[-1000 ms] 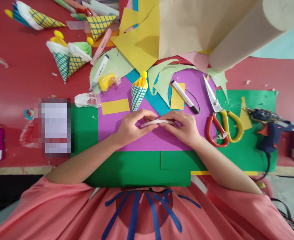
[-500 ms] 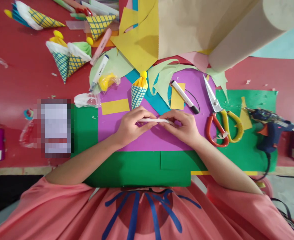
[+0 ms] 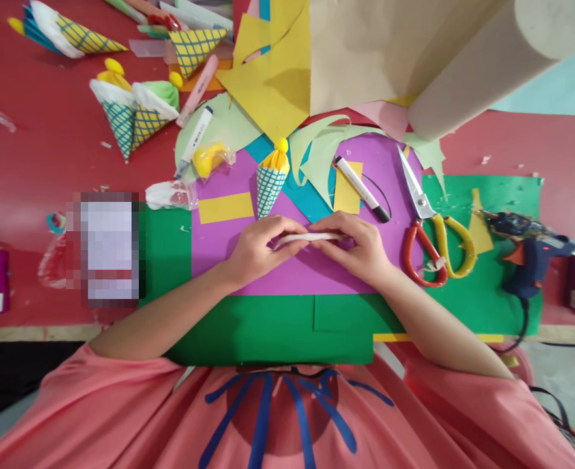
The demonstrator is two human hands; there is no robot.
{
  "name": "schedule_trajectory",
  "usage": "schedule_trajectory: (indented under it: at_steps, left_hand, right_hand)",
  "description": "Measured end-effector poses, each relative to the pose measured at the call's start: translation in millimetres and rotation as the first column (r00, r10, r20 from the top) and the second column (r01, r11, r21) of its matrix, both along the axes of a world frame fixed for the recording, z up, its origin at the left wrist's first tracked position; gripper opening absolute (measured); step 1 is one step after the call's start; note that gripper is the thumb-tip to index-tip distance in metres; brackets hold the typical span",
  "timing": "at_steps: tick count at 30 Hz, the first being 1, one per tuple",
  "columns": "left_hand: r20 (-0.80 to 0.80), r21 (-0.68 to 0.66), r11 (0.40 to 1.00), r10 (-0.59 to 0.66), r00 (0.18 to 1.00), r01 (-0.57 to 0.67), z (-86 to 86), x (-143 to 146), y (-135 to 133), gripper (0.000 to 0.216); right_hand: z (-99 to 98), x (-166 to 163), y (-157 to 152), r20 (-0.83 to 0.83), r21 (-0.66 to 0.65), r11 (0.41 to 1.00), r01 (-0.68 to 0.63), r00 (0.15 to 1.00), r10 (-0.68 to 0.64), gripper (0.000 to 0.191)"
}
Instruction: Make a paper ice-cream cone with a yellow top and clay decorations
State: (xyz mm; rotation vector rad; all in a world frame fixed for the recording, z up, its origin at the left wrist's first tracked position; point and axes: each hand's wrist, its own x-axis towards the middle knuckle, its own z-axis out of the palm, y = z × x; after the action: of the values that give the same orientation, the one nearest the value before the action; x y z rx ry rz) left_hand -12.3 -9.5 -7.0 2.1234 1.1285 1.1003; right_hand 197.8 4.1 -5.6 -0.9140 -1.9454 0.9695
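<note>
Between my two hands a thin strip of white clay [image 3: 311, 237] stretches over the purple sheet [image 3: 292, 273]. My left hand [image 3: 255, 249] pinches its left end between thumb and fingers. The right end is held the same way by my right hand [image 3: 360, 249]. Just beyond the left fingers lies a small paper ice-cream cone [image 3: 270, 185] with a blue grid, yellow folds and a yellow ball on top. White clay in a clear wrapper [image 3: 167, 195] and yellow clay in a clear wrapper [image 3: 210, 159] lie further left.
Scissors [image 3: 420, 202] with red and yellow handles lie to the right, near a blue glue gun [image 3: 532, 260]. A black-capped marker [image 3: 360, 187] rests past my right hand. More finished cones [image 3: 116, 111], paper scraps [image 3: 272, 91] and a large paper roll [image 3: 478, 71] lie further back.
The white strip has shifted slightly between my fingers, its left part now bending downward. Both hands stay in nearly the same place, and the surrounding things have not moved.
</note>
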Motion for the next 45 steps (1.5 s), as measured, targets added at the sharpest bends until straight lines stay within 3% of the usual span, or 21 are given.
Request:
schedule_trajectory:
  at_steps: [3,6,10,16,23,29,45]
  left_hand:
    - [0.025,-0.016,0.999,0.049,0.998,-0.049,0.0,0.8,-0.6,0.008]
    - [0.045,-0.053,0.997,0.064,0.997,-0.061,-0.3,1.2,0.0,0.012]
    - [0.024,0.008,1.000,0.000,1.000,0.000,-1.1,0.1,2.0,0.016]
    - [0.024,0.056,0.998,0.009,1.000,-0.010,-2.2,-1.7,3.6,0.008]
    - [0.028,-0.019,1.000,0.018,0.999,-0.018,-1.4,0.5,0.9,0.022]
    - [0.034,0.048,0.999,-0.004,0.999,0.003,-2.9,-0.3,-0.6,0.012]
    - [-0.002,0.008,1.000,-0.008,1.000,0.008,1.8,-1.4,0.0,0.015]
  right_hand:
    - [-1.1,-0.3,-1.0,0.000,-0.108,0.994,0.026,1.000,-0.026,0.036]
    - [-0.1,-0.6,-0.6,-0.007,-0.113,0.993,0.035,0.999,-0.037,0.026]
    - [0.9,-0.3,0.3,0.022,-0.008,1.000,0.023,1.000,-0.023,0.008]
    - [-0.1,-0.8,-0.6,-0.036,-0.022,0.999,0.042,0.998,-0.043,0.019]
    - [1.3,-0.2,2.4,-0.027,0.065,0.997,0.033,0.999,-0.031,0.007]
    - [1.3,-0.3,2.7,-0.027,0.067,0.998,0.016,1.000,-0.015,0.005]
    - [0.8,-1.2,-2.8,0.000,-0.021,1.000,0.012,1.000,-0.012,0.014]
